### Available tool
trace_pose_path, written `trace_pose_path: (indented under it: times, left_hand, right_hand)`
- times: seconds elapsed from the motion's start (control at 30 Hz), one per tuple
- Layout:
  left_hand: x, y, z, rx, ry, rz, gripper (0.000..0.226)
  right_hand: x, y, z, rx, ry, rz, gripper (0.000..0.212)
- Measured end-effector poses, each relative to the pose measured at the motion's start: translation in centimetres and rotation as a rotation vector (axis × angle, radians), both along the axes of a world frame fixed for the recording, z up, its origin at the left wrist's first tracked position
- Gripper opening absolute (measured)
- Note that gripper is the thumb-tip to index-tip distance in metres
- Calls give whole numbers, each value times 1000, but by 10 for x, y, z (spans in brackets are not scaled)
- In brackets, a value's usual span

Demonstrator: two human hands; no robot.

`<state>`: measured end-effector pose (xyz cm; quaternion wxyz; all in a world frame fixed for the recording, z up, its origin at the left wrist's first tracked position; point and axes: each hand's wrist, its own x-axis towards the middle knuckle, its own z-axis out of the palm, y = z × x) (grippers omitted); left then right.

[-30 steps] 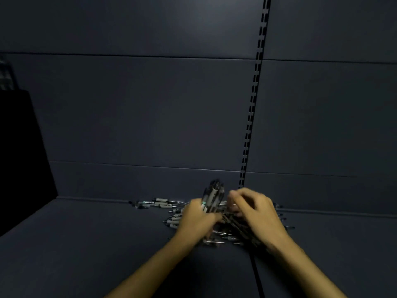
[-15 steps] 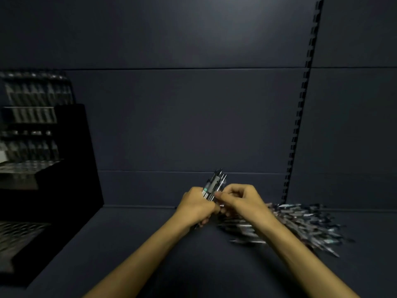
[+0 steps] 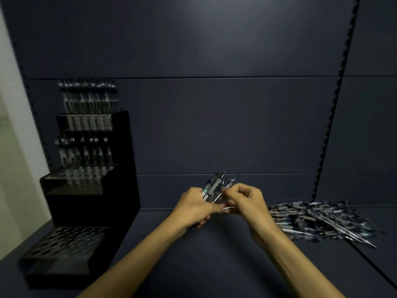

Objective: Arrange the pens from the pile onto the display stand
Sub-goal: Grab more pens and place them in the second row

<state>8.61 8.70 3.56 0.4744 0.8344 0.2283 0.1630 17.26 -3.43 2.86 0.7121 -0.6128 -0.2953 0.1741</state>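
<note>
While your left hand [image 3: 194,208] wraps its grip around a bundle of pens [image 3: 212,188], the tips fan up and away from you above the fist. Your right hand [image 3: 247,201] sits just beside it, fingers curled, its grip pinching a single pen [image 3: 231,183] out of that bundle between thumb and forefinger. Both hands hover over the middle of the dark desk [image 3: 214,265], close together and touching at the pens.

To your right, the pile of pens [image 3: 322,220] lies scattered on the desk near the back panel, some pointing toward you, a few long ones angled off toward the near right.

To your left stands the black display stand [image 3: 92,190], stepped in tiers. Its two upper tiers hold rows of pens standing upright; motion blur keeps you from counting them. Its lowest, nearest tier [image 3: 64,248] shows a perforated plate with round holes, and the holes facing you look unfilled.

Behind everything runs a dark panelled wall [image 3: 214,104] with a slotted upright strip [image 3: 335,104] at the right.
</note>
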Motion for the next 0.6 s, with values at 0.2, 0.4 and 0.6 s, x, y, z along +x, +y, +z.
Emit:
trace_pose_path:
  times: [0.2, 0.4, 0.6]
  left_hand:
    - [-40, 21, 21, 36, -40, 58, 16]
    - [-97, 62, 48, 70, -105, 79, 18]
    - [-174, 131, 58, 76, -152, 40, 15]
  right_hand:
    - [-30, 24, 15, 147, 184, 136, 18]
    - [-81, 71, 35, 201, 129, 218, 10]
    - [-157, 138, 44, 245, 12, 212, 12]
